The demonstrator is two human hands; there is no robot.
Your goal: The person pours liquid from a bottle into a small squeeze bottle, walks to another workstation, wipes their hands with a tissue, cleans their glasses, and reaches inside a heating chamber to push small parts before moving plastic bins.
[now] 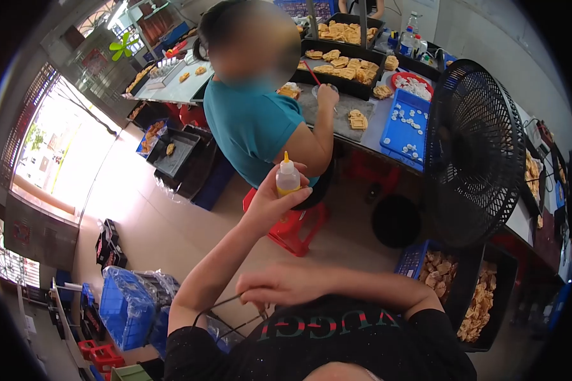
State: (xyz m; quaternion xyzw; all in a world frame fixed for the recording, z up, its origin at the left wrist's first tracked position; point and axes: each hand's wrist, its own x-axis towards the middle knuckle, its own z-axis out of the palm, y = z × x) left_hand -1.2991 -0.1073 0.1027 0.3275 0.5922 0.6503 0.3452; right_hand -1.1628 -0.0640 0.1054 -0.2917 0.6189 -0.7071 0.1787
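My left hand [270, 200] is raised in the middle of the view, fingers wrapped round a small squeeze bottle [287, 178]. The bottle is upright and clear, with a white cap, a yellow pointed nozzle and yellow liquid low inside. Close to my chest, my right hand [276, 284] is closed on a thin black cord [219, 306] that loops down towards my left arm. What the cord belongs to is hidden. Just beyond the bottle, a co-worker in a teal shirt [251, 127] sits at a table on a red stool [299, 228].
A large black fan [473, 152] stands at right, beside a blue tray [388, 143] of small white pieces. Black trays [340, 82] of tan pieces line the table. Crates of tan pieces [480, 298] lie at lower right. Blue plastic-wrapped crates [124, 311] stand at lower left.
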